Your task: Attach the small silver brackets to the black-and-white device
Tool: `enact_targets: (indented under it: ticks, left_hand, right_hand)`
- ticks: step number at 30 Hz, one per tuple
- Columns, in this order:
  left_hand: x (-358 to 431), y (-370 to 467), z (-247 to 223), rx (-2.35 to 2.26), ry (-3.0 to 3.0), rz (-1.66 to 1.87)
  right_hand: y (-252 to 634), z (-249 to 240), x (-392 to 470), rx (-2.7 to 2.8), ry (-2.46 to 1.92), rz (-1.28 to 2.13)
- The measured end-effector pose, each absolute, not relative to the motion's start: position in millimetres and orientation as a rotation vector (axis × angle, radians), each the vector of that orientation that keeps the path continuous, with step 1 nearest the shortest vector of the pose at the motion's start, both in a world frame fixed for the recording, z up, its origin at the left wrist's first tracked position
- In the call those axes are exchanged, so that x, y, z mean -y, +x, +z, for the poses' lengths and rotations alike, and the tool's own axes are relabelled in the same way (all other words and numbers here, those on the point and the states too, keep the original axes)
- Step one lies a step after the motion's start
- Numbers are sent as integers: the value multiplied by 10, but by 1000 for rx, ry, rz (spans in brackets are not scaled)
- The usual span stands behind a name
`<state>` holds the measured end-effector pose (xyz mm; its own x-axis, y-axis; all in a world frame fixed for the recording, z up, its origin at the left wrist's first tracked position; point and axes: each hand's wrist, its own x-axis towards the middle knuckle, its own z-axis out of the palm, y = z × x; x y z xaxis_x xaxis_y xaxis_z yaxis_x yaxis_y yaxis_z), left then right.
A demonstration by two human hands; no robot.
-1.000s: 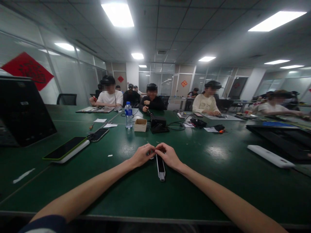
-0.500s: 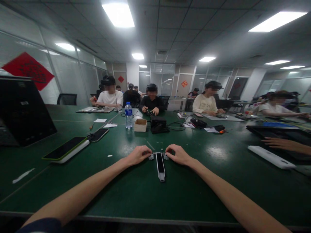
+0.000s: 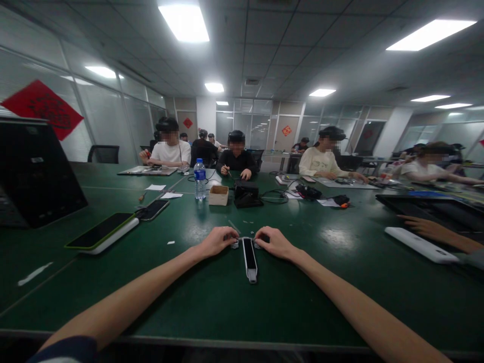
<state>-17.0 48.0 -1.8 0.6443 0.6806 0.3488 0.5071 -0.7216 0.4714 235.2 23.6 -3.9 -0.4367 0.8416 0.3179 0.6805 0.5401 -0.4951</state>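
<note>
Slim black-and-white gadget point(image 3: 249, 258) is lying on the bench point(image 3: 189, 312), little grey bits point(image 3: 235, 245) flanking its far end. My left hand point(image 3: 218, 241) and right hand point(image 3: 278, 243) are curled half-closed, fingertips at those bits, can't tell if they're gripped. Forearms point(image 3: 147, 287) slant inward.

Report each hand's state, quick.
Left hand: curled at a grey piece beside the slim device; grip cannot be told.
Right hand: curled at the opposite piece; grip cannot be told.

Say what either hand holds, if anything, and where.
The left hand and right hand have fingertips at small grey pieces flanking the far end of the narrow device; whether these are gripped, and where, cannot be told.
</note>
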Motion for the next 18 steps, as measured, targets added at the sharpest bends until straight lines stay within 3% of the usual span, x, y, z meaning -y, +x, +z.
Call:
enact_targets:
  ticks: [18]
  left_hand:
    - [-454,-83,15,-1066,2343,762]
  right_hand:
    - [2301,-17,-221,2248,-1257,397]
